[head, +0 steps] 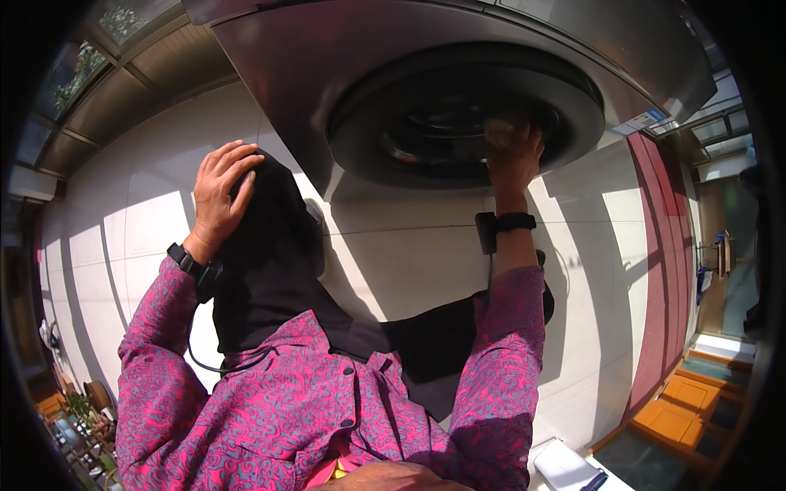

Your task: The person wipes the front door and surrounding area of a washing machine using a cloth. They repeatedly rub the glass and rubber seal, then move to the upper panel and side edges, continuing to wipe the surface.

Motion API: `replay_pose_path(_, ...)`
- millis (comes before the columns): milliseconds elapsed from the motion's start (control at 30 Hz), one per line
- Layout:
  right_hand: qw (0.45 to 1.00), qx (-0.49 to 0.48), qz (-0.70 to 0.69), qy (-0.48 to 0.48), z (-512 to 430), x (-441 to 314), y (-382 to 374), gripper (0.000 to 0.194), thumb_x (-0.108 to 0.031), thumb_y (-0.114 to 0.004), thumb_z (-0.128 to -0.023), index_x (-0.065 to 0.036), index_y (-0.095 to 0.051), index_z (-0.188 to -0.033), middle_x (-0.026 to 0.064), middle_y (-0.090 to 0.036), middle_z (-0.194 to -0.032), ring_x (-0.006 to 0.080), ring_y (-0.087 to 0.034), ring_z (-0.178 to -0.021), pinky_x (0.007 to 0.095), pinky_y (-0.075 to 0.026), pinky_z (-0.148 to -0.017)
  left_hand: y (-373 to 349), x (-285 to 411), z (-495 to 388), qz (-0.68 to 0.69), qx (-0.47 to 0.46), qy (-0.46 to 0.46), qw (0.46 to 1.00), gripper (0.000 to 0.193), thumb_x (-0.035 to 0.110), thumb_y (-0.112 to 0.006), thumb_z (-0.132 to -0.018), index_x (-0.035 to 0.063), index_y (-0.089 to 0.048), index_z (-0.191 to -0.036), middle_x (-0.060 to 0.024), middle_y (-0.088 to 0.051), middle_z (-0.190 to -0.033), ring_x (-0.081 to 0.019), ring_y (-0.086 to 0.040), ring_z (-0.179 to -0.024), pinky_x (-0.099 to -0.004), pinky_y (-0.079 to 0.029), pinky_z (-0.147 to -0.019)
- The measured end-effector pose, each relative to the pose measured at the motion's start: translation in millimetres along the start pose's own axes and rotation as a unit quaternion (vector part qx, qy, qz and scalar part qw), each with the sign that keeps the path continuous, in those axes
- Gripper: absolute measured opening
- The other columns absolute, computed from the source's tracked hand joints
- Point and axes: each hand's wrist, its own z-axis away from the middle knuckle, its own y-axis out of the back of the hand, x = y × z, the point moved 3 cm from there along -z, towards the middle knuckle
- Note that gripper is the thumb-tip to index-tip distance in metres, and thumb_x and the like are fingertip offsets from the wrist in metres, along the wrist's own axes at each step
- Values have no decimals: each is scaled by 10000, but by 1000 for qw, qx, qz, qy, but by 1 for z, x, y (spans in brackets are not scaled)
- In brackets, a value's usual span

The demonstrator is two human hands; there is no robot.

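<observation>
In front of me stands a grey front-loading washing machine (276,80) with a round dark door (362,123). My right hand (516,153) reaches to the glass in the middle of the door. Its fingers are bent and in shadow, and a pale brownish patch shows beside them. Whether that is a cloth in the hand or a reflection in the glass, I cannot tell. My left hand (221,184) rests on my raised, black-trousered left knee (270,233), fingers slightly apart and holding nothing. Black straps with small devices circle both wrists.
Sunlit pale floor tiles (405,264) lie under me. To the right are a red floor strip (657,270) and an orange wooden cabinet (675,411). A white pad with a dark pen (562,466) lies at lower right. Potted plants (77,405) stand at lower left.
</observation>
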Motion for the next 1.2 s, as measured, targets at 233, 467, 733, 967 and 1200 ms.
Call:
replay_pose_path(233, 958, -230, -168, -36, 50, -38, -72, 767, -245, -876, -698, -123, -537, -1374, 164, -569, -1368, 414, -592, -1213, 507, -590, -920, 2, 4, 0, 2, 0, 6, 1000, 245, 124, -650, -920, 109, -735, -1150, -57, -687, -1308, -302, -569, -1310, -455, -397, -1135)
replay_pose_path(467, 883, -62, -415, -209, 31, -30, -36, 826, -261, -888, -715, -23, -506, -1407, 185, -646, -1283, 312, -669, -1133, 415, -561, -948, 2, 3, 0, 1, 0, 4, 1000, 244, 115, -647, -920, 106, -736, -1147, -58, -688, -1301, -298, -572, -1304, -448, -402, -1130)
replay_pose_path(733, 758, 36, -570, -317, -21, -22, -15, 645, -176, -857, -793, 42, -510, -1291, 134, -677, -1164, 228, -695, -1011, 357, -579, -865, 2, 4, -1, 2, -1, 2, 1000, 242, 128, -650, -924, 115, -737, -1150, -57, -689, -1298, -299, -574, -1301, -450, -402, -1129)
replay_pose_path(967, 823, 143, -519, -180, -7, -90, -9, 747, -101, -857, -731, -16, -476, -1368, 147, -559, -1235, 283, -591, -1127, 433, -492, -996, 0, 7, -3, 4, -9, 1, 1000, 248, 121, -647, -923, 116, -736, -1155, -61, -687, -1304, -306, -571, -1306, -455, -403, -1126)
replay_pose_path(1200, 927, 145, -322, -126, -4, -61, -15, 813, -126, -847, -747, -88, -447, -1454, 198, -496, -1312, 417, -549, -1212, 496, -493, -1019, 0, 10, -5, 6, -8, -2, 1000, 260, 106, -646, -913, 121, -735, -1156, -58, -689, -1302, -307, -574, -1303, -456, -403, -1122)
